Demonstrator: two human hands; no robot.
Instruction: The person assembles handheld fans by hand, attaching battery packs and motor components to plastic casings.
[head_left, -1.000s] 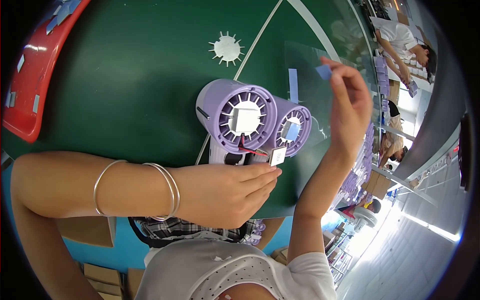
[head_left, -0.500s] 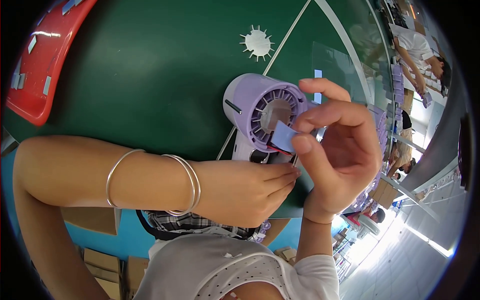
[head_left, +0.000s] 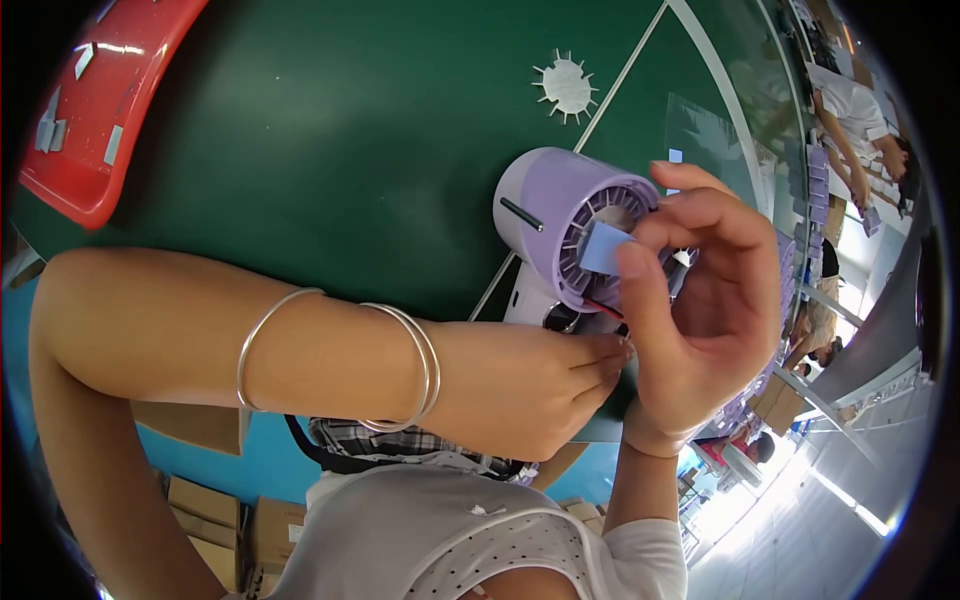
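Observation:
A purple and white handheld fan (head_left: 545,215) lies tilted on the green tabletop, its round slotted end facing right. My left hand (head_left: 535,385), at the end of the arm with the bangles, has its fingers closed about the fan's pale handle (head_left: 528,300). A red wire shows between the round head and these fingers. Over the slotted end, my right hand (head_left: 705,290) pinches a small light-blue square pad (head_left: 604,248) between thumb and index finger. The pad hides part of the opening. Whether it touches the fan, I cannot tell.
A white spiked disc (head_left: 567,87) lies beyond the fan. At the far left a red tray (head_left: 90,185) holds several small pale pieces. A clear sheet (head_left: 700,135) with blue squares is on the right. Co-workers and purple parts (head_left: 818,180) are farther right.
The pad in my right hand now covers more of the slotted opening and appears flatter to view. Fan, tray and disc all sit farther right in the picture, as the view has shifted.

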